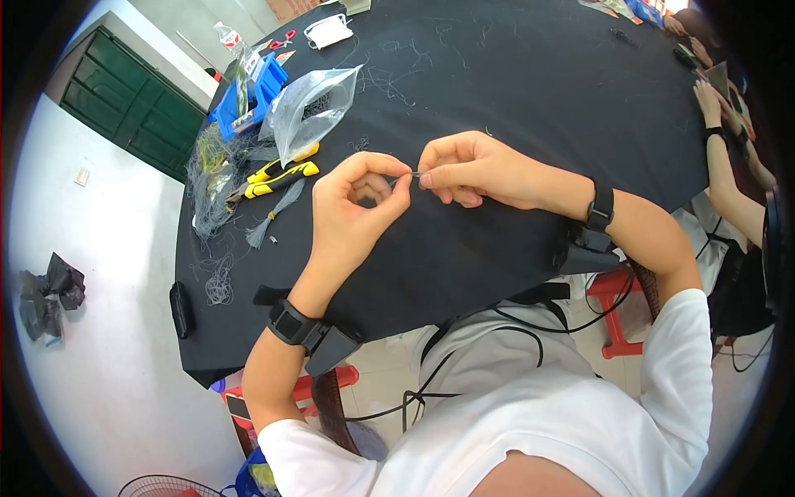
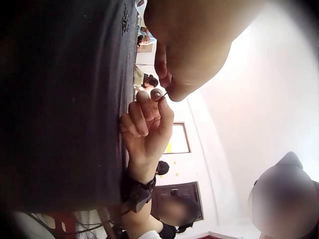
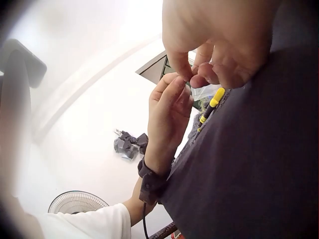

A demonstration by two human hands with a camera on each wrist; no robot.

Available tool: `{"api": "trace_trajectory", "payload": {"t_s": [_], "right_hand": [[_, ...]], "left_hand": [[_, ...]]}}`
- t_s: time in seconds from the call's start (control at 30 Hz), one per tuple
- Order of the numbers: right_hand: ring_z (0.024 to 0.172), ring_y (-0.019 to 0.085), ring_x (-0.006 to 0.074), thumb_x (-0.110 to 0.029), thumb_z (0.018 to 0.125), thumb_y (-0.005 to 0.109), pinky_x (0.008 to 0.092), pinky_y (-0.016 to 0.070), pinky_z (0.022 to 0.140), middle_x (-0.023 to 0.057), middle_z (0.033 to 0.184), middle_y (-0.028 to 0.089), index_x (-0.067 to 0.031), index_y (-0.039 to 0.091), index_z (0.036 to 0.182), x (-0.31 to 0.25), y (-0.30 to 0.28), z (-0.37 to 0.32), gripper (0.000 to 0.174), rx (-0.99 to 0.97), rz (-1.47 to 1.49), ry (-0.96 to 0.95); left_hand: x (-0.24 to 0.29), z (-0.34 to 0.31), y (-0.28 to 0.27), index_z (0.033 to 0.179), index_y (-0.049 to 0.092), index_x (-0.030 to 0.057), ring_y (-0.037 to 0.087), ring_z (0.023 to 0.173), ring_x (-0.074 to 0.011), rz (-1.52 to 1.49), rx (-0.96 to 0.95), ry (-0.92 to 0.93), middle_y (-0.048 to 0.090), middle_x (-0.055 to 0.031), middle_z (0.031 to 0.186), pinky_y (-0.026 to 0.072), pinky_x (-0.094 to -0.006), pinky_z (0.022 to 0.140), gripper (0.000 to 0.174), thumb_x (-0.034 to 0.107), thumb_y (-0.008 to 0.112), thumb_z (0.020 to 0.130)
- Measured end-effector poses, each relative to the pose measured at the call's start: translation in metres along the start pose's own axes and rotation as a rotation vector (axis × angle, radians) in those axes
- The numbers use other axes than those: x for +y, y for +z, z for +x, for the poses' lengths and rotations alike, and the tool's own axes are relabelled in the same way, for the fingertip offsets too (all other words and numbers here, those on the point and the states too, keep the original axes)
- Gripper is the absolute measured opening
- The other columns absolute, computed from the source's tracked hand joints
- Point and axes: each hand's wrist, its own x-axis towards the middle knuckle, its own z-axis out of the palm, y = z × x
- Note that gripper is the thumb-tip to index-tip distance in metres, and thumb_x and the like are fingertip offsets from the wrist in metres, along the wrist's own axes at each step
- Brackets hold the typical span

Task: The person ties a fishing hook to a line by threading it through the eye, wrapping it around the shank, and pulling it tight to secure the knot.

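Observation:
Over the dark cloth, my left hand (image 1: 352, 195) and right hand (image 1: 493, 170) meet fingertip to fingertip. Between them runs a short, thin dark strand (image 1: 416, 175), pinched from both sides by thumb and forefinger; its kind is too small to tell. The left wrist view shows it as a fine dark line (image 2: 165, 94) at the fingertips of the right hand (image 2: 147, 119). In the right wrist view, fingers mostly cover it beside the left hand (image 3: 169, 112). Yellow-and-black pliers (image 1: 277, 178) and a tied bundle of pale strands (image 1: 276, 217) lie left of the left hand.
A clear plastic bag (image 1: 310, 116), a blue bin (image 1: 263, 93) and tangled thin line (image 1: 207, 178) crowd the table's left side. Farther back are red-handled scissors (image 1: 283, 41) and a white mask (image 1: 329, 31). A black case (image 1: 180, 311) lies at the left edge. Another person's arms (image 1: 725, 166) reach in at right.

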Motion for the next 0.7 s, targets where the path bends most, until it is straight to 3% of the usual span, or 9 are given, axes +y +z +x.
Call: {"api": "trace_trajectory", "payload": {"t_s": [0.07,0.17,0.3,0.47,0.7], "right_hand": [[0.045,0.041,0.0041,-0.013,0.085,0.058,0.019,0.0296,0.042,0.0018,0.063,0.054,-0.0026,0.057,0.084,0.0007,-0.0008,0.0008,0.011,-0.003,0.022,-0.01],[0.045,0.042,0.0048,-0.013,0.085,0.057,0.0194,0.0305,0.042,0.0022,0.062,0.054,-0.0034,0.056,0.082,0.0015,-0.0015,0.0007,0.01,-0.001,0.069,-0.002],[0.046,0.042,0.0053,-0.012,0.084,0.056,0.0195,0.0314,0.043,0.0026,0.063,0.054,-0.004,0.055,0.081,0.0005,-0.0017,0.0006,0.009,0.011,0.073,0.005],[0.046,0.043,0.0055,-0.013,0.084,0.056,0.0196,0.0313,0.043,0.0031,0.063,0.054,-0.0037,0.056,0.082,0.0008,0.0012,0.0002,0.01,0.028,0.02,0.012],[0.047,0.036,0.0027,-0.013,0.085,0.057,0.019,0.0247,0.041,0.0004,0.062,0.05,-0.0033,0.057,0.086,0.0002,-0.001,0.0005,0.01,0.028,0.067,0.03]], "left_hand": [[0.0017,0.0005,-0.0002,0.084,0.061,-0.0007,0.052,0.055,-0.0013,0.032,0.005,0.024,0.06,-0.0007,0.07,0.0401,-0.0153,0.052,0.011,-0.004,0.064,0.074],[0.0025,-0.0006,-0.0035,0.087,0.061,-0.0027,0.053,0.063,-0.0018,0.044,-0.021,-0.033,0.061,-0.002,0.082,0.0399,-0.0146,0.056,0.012,-0.007,0.062,0.076],[0.0014,-0.0006,-0.0002,0.083,0.061,-0.0006,0.048,0.052,-0.0004,0.043,0.016,-0.013,0.056,0.0019,0.065,0.0367,-0.0153,0.05,0.011,-0.004,0.065,0.072],[0.0005,0.0002,-0.0005,0.081,0.061,0.0006,0.043,0.052,0.0004,0.031,0.002,-0.002,0.053,0.0042,0.061,0.0328,-0.0149,0.049,0.01,-0.003,0.064,0.073],[-0.0018,-0.001,-0.0005,0.081,0.06,0.0014,0.04,0.052,0.0011,0.018,0.019,-0.016,0.048,0.0061,0.058,0.0306,-0.0147,0.05,0.01,-0.003,0.064,0.072]]}}
